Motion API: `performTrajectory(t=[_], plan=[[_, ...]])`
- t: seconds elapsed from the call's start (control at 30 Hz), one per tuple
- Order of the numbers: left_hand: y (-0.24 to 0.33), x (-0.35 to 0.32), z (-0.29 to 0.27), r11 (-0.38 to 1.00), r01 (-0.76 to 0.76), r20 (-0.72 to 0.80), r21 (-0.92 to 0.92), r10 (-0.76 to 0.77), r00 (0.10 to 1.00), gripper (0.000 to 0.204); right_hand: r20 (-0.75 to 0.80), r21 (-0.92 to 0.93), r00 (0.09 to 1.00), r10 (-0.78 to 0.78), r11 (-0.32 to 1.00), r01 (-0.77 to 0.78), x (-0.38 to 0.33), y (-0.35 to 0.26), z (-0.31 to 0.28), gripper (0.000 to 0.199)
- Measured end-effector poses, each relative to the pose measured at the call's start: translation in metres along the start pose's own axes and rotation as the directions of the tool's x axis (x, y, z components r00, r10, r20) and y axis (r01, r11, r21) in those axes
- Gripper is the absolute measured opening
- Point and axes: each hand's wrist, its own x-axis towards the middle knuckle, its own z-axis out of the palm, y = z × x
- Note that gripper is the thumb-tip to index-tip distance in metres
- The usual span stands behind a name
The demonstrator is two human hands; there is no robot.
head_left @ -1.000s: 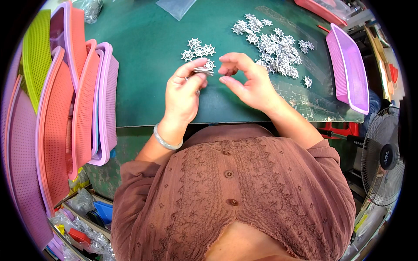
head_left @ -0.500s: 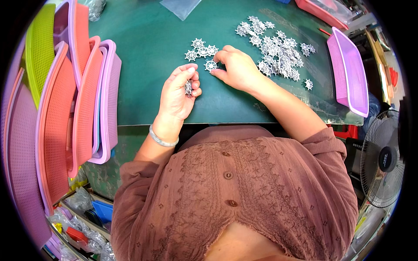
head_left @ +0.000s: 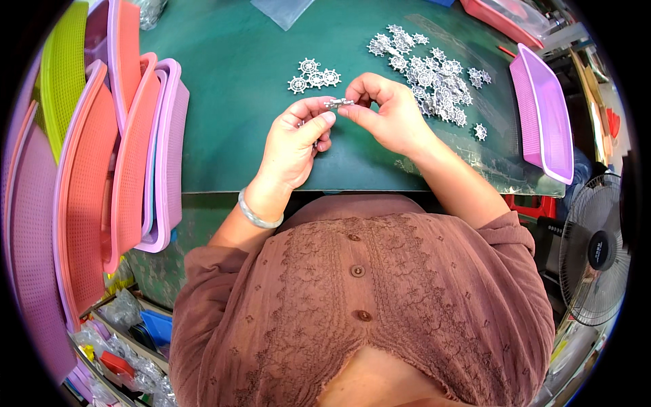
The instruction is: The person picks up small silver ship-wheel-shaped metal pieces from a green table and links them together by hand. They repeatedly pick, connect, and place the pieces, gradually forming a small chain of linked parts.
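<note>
Between the fingertips of my two hands is a small silver ship's-wheel charm (head_left: pixel 338 104), seen nearly edge-on. My left hand (head_left: pixel 296 139) pinches it with thumb and forefinger, its other fingers curled over something mostly hidden. My right hand (head_left: pixel 386 112) grips the charm's other side between thumb and forefinger. Just beyond my left hand, a small group of ship's-wheel charms (head_left: pixel 314 76) lies flat on the green table. A larger, overlapping pile of the same charms (head_left: pixel 434 81) spreads out past my right hand.
Stacked pink, purple and green plastic baskets (head_left: pixel 122 156) stand along the left side. A purple basket (head_left: pixel 542 112) sits at the table's right edge, with a fan (head_left: pixel 600 251) below it. A clear plastic bag (head_left: pixel 283 10) lies at the far side of the green table (head_left: pixel 224 88).
My right hand has picked the single charm up off the table and brought it to my left hand. The left hand has moved right and now pinches it too.
</note>
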Motion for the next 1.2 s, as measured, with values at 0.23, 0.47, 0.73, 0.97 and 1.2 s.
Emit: performTrajectory(t=[0.23,0.47,0.73,0.97,1.2], plan=[[0.001,-0.001,0.012,0.965,-0.189,-0.018,0.181,0.196,0.981,0.012,-0.043,0.114,0.998,-0.041,0.992,0.046,-0.007,0.002,0.000,0.011],[0.002,-0.002,0.011,0.550,-0.513,0.171,0.660,0.555,0.814,0.010,0.008,-0.015,0.990,-0.139,0.990,0.139,-0.012,-0.007,-0.011,0.016],[-0.002,-0.004,0.017,0.638,-0.498,0.138,0.587,0.528,0.838,0.021,0.053,0.455,0.994,0.099,0.883,-0.112,-0.017,0.008,-0.009,0.013],[0.007,-0.009,0.021,0.955,-0.162,0.044,0.248,0.156,0.987,0.025,0.082,0.638,0.985,0.150,0.751,-0.167,-0.018,0.016,-0.010,0.016],[0.003,-0.006,0.021,0.992,-0.122,0.069,0.025,0.120,0.990,0.026,0.015,0.397,0.996,-0.083,0.915,0.070,-0.023,0.016,-0.007,0.025]])
